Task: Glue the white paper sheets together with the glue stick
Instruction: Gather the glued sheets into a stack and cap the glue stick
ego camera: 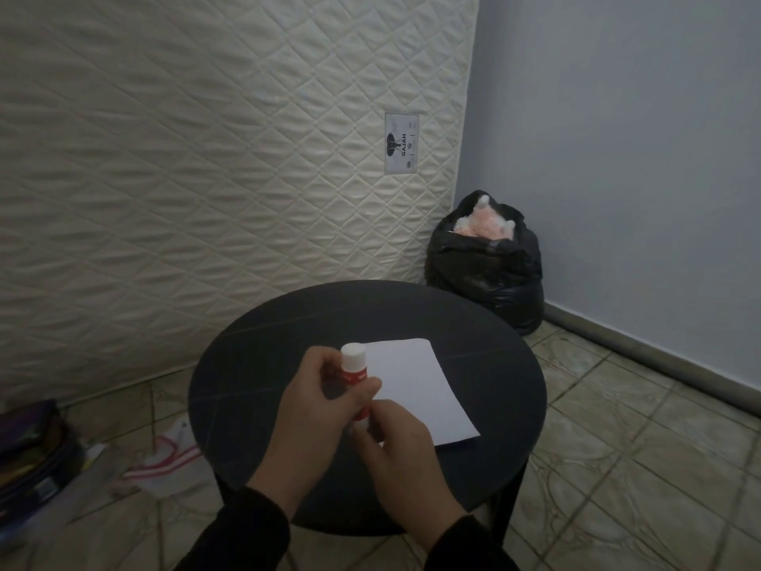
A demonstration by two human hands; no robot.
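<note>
A red and white glue stick (355,366) stands upright above the round black table (288,335), its white top showing. My left hand (317,399) grips its red body from the left. My right hand (397,440) pinches its lower end from below right. White paper (420,385) lies flat on the table just right of the stick; I cannot tell whether it is one sheet or more stacked. My right hand covers the paper's near left corner.
A quilted cream mattress (206,158) leans upright behind the table. A black bag (488,278) with pink stuffing sits in the corner by the blue wall. On the tiled floor at left lie a stack of books (29,459) and a red-striped plastic bag (169,463).
</note>
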